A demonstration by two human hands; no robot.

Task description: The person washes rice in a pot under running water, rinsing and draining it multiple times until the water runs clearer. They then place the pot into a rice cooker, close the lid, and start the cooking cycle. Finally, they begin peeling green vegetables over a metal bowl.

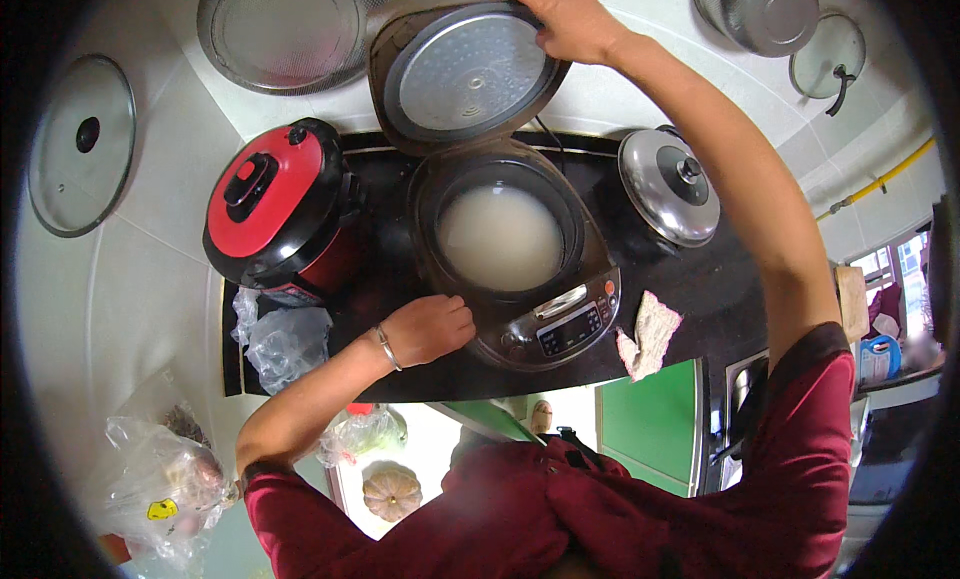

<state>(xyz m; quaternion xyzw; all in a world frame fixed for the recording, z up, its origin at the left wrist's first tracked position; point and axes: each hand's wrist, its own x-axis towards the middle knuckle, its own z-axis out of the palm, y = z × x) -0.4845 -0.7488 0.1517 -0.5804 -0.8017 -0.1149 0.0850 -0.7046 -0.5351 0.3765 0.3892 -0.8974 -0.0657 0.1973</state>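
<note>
A dark rice cooker (491, 335) stands on the black countertop with its lid (471, 73) raised, showing the metal inner side. Cloudy, whitish liquid (500, 238) lies in its inner pot. At the top of the view my right hand (566, 16) grips the lid's upper right edge. Beside the cooker's front left side is my left hand (433, 328), fingers curled, a silver bangle on the wrist; whether it touches the cooker or holds anything is hidden.
A red and black pressure cooker (266, 204) stands at left, near crumpled plastic bags (289, 346). Right of the rice cooker are a pot with a steel lid (670, 189) and a crumpled cloth (651, 334). Below the counter, a green cabinet door (649, 425) and a pumpkin (392, 492) show.
</note>
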